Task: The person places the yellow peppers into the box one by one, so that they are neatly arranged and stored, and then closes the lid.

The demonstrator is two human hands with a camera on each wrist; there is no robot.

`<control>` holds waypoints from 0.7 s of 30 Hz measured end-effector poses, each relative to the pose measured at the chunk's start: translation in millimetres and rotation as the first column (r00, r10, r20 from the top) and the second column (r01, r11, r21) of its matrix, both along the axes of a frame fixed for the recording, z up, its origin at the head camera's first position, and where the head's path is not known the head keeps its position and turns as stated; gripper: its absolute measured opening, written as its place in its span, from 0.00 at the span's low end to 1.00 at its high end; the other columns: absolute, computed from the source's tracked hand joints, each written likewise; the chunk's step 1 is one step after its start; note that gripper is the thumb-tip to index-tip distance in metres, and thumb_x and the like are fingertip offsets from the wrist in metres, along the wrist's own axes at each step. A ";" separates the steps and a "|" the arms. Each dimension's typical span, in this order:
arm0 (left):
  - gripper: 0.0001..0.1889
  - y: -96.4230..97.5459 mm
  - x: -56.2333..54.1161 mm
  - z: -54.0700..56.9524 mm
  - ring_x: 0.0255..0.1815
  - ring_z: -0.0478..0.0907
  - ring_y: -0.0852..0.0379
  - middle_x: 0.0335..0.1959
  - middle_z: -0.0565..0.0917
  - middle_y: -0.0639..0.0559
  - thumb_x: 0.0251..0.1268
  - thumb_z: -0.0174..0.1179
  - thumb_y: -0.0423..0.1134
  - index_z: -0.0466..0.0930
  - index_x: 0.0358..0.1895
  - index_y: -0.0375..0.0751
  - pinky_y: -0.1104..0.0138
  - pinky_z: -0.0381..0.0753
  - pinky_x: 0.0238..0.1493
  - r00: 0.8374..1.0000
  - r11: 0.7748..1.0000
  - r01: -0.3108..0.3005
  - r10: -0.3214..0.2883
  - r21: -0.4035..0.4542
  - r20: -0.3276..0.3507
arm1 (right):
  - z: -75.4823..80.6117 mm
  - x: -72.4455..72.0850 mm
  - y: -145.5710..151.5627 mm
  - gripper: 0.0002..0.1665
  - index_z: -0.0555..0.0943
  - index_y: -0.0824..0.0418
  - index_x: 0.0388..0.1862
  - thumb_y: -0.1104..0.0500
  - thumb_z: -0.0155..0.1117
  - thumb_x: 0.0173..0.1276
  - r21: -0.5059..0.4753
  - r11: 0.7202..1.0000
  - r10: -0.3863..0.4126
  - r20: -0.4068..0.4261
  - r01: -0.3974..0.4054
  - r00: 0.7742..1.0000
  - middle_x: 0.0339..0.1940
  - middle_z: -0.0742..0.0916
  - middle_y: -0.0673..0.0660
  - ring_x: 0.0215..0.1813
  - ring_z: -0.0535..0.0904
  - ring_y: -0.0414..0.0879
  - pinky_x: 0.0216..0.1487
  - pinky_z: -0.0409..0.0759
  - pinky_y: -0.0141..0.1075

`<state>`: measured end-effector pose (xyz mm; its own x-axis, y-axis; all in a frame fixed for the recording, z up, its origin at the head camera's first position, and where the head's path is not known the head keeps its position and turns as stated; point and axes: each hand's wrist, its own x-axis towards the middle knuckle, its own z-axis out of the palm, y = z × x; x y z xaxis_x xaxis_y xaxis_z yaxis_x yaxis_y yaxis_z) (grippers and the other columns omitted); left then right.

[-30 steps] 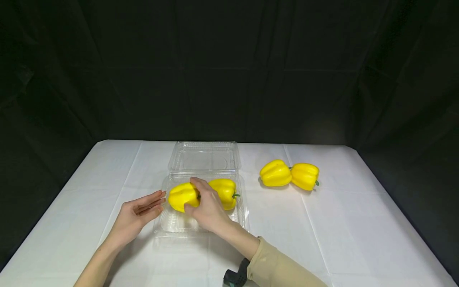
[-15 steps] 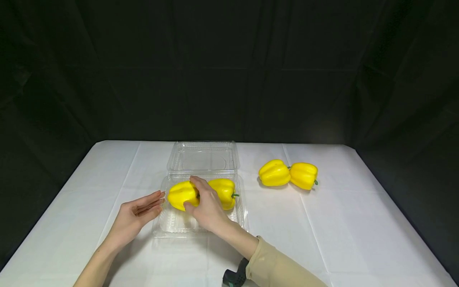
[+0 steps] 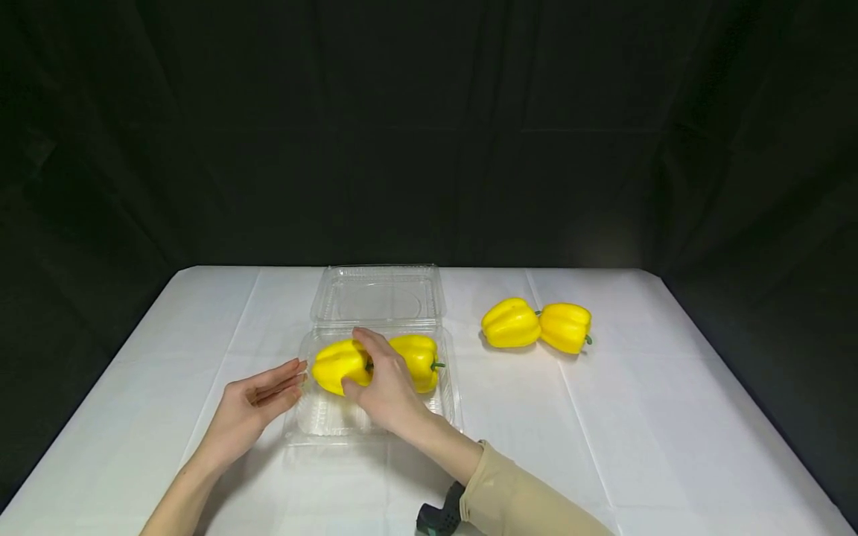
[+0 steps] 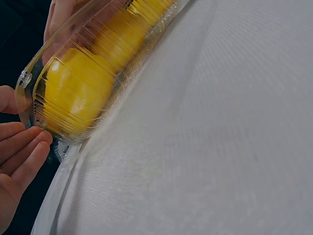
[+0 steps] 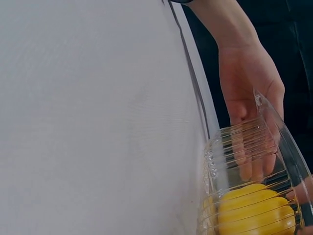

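Observation:
A clear plastic clamshell container lies open, its ribbed lid folded back. Inside are two yellow bell peppers, side by side. My right hand holds the left bell pepper, thumb on its near side and fingers over its far side. Partly behind that hand is the right bell pepper, green stem pointing right. My left hand is at the container's left wall, fingers nearly straight; in the left wrist view the fingertips meet the container's end. The right wrist view shows its palm through the ribbed wall.
Two more yellow bell peppers, one on the left and one on the right, lie end to end on the white-covered table. A black object sits by the right sleeve. Dark cloth hangs behind and at both sides.
The whole head view has shifted very slightly. Both hands keep their places at the container, and the peppers lie as before.

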<state>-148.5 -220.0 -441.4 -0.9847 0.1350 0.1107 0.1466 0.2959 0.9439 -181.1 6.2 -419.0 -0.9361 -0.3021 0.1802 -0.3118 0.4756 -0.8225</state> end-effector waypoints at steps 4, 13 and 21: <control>0.26 0.0 -0.7 -1.1 0.56 0.81 0.69 0.64 0.80 0.41 0.69 0.65 0.38 0.73 0.67 0.32 0.76 0.81 0.53 1.000 1.000 0.001 -0.001 0.003 -0.001 | 1.3 -0.3 0.9 0.43 0.66 0.60 0.75 0.63 0.72 0.62 -0.021 1.000 0.011 -0.002 -0.011 1.000 0.75 0.71 0.54 0.75 0.67 0.54 0.76 0.66 0.48; 0.26 2.5 -2.1 -2.8 0.56 0.81 0.69 0.63 0.80 0.40 0.68 0.65 0.37 0.73 0.67 0.32 0.76 0.81 0.53 1.000 1.000 0.007 -0.007 0.016 -0.007 | 0.8 2.0 12.1 0.41 0.68 0.58 0.74 0.63 0.71 0.62 -0.054 0.998 0.043 0.002 -0.043 0.999 0.74 0.73 0.53 0.75 0.67 0.52 0.75 0.67 0.49; 0.27 1.8 -1.9 -1.2 0.55 0.81 0.70 0.63 0.80 0.42 0.68 0.65 0.38 0.73 0.67 0.33 0.77 0.81 0.53 1.000 1.000 -0.002 0.002 0.004 0.005 | 0.3 7.8 31.5 0.40 0.69 0.58 0.74 0.63 0.71 0.61 -0.064 0.997 0.051 -0.027 -0.053 0.998 0.74 0.74 0.53 0.72 0.72 0.55 0.71 0.72 0.49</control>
<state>-150.4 -218.2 -442.6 -0.9854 0.1326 0.1066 0.1416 0.2927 0.9457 -173.4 37.7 -418.7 -0.9144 -0.3371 0.2242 -0.3557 0.4044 -0.8426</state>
